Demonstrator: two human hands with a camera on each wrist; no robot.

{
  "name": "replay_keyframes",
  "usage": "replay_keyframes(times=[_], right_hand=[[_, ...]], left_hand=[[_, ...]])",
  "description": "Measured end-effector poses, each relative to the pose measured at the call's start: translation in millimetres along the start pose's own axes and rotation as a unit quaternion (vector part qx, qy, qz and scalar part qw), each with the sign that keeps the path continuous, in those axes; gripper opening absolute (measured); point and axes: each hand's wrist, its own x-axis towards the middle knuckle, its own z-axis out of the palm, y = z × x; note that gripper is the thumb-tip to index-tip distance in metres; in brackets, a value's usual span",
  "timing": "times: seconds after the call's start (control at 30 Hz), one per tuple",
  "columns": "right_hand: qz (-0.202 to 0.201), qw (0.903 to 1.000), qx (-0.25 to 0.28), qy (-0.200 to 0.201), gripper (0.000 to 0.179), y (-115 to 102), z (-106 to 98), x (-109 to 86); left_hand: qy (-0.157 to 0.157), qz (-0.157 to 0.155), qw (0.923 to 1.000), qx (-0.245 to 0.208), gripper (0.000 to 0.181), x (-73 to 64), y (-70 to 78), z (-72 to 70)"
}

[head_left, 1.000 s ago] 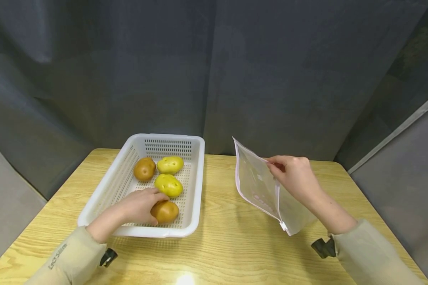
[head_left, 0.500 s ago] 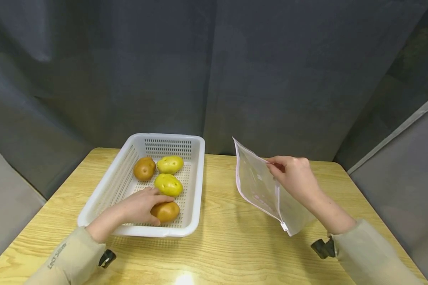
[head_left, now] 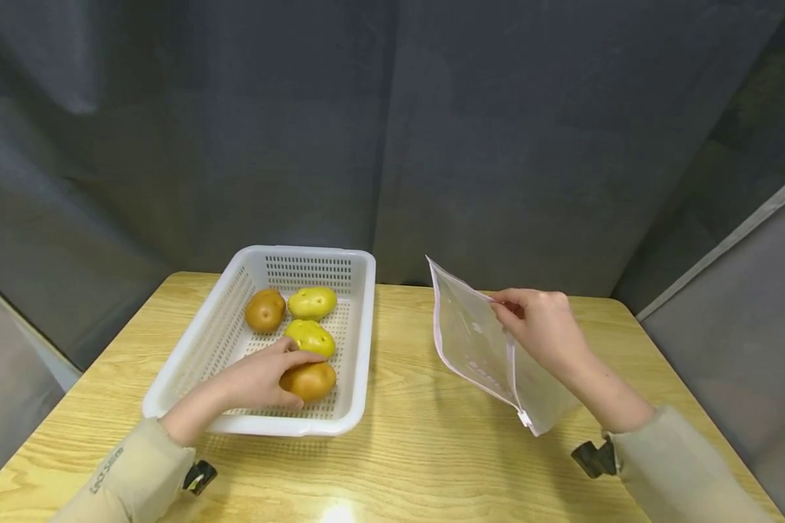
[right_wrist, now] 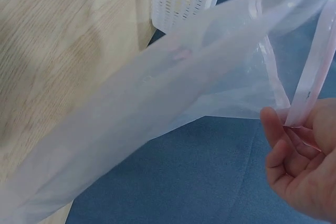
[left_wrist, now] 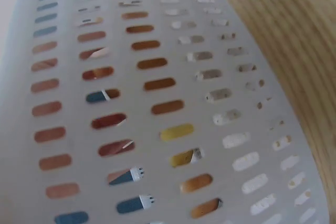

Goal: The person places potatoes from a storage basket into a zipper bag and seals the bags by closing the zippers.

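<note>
Held potato: a glossy, orange-brown, rounded potato (head_left: 314, 382), at half past five in the basket; whether it is off the basket floor I cannot tell.
Left hand: the left hand (head_left: 260, 378) reaches in from seven o'clock and holds that potato by its left end, thumb on the near side, fingers across the top.
Basket: white, slotted, rectangular plastic basket (head_left: 368, 312), left of centre on the pale wood-grain surface (head_left: 399, 465).
Other potatoes: a yellow, dimpled oval potato (head_left: 317, 337) just beyond the fingers, a second yellow oval potato (head_left: 312, 302) at one o'clock, a round brown potato (head_left: 264, 311) at eleven.
Right hand: the right hand (head_left: 541, 319) pinches one lip of the bag between thumb and fingers.
Bag: translucent, pink-edged plastic zip bag (head_left: 464, 327), at three o'clock from the basket, its mouth gaping towards nine; white slider (head_left: 525, 419) at the near corner.
Slip risk: gripped at one end, the smooth potato could roll free.
Bump risk: knuckles so near the yellow neighbour could knock it.
Bag risk: with only one lip pinched, the thin mouth could sag closed.
</note>
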Motion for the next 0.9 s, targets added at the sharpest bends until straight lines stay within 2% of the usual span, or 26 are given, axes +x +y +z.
replay_keyframes(times=[0.2,0.53,0.9], right_hand=[[0.002,1.0,0.003,-0.002,0.007,0.4,1.3,0.7],[0.004,1.0,-0.002,-0.002,0.007,0.4,2.0,0.6],[0.012,0.9999,0.0,-0.006,0.007,-1.1,1.5,1.1]], left_hand=[[0.048,0.01,0.9988,0.001,0.064,0.2,0.7,-0.2],[0.122,0.018,0.9923,-0.015,0.067,2.4,1.8,-3.5],[0.133,0.02,0.9908,-0.016,0.066,4.7,8.6,-8.5]])
